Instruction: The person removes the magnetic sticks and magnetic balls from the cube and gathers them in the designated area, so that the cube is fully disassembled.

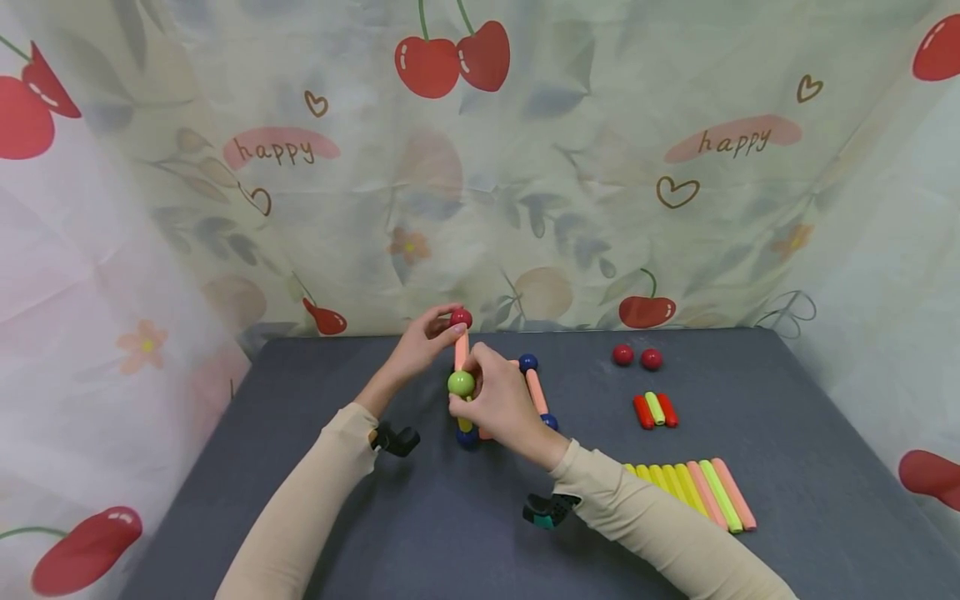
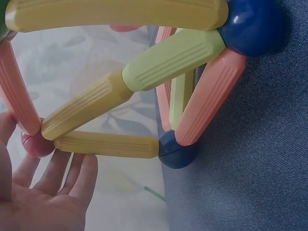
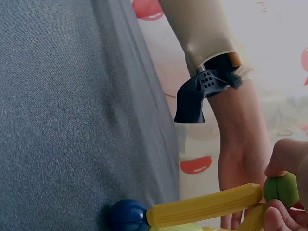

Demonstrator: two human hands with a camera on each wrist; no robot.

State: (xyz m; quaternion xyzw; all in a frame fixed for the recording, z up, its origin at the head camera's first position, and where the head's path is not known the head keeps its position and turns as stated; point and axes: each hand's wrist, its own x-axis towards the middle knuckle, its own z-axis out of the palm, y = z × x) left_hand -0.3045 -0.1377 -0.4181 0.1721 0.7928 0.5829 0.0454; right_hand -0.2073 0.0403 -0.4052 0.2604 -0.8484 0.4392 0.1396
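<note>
A frame of coloured rods and balls stands on the table in front of me. At its upper far corner my left hand (image 1: 422,343) holds a red ball (image 1: 461,317) between thumb and fingers. Nearer to me, my right hand (image 1: 504,404) pinches a green ball (image 3: 281,189) between thumb and fingertips. A pink rod (image 1: 461,352) joins these two balls. From the green ball a yellow rod (image 3: 204,206) runs down to a blue ball (image 3: 127,215) on the table. In the left wrist view, a light green rod (image 2: 173,60) and a yellow rod (image 2: 84,106) form a diagonal. My right hand hides part of the frame.
Two loose red balls (image 1: 637,357) lie at the back right. Short red rods (image 1: 643,412) and a light green one sit before them. A row of longer yellow rods (image 1: 678,487), with pink and green ones, lies partly behind my right forearm. A printed curtain (image 1: 570,208) hangs behind the table.
</note>
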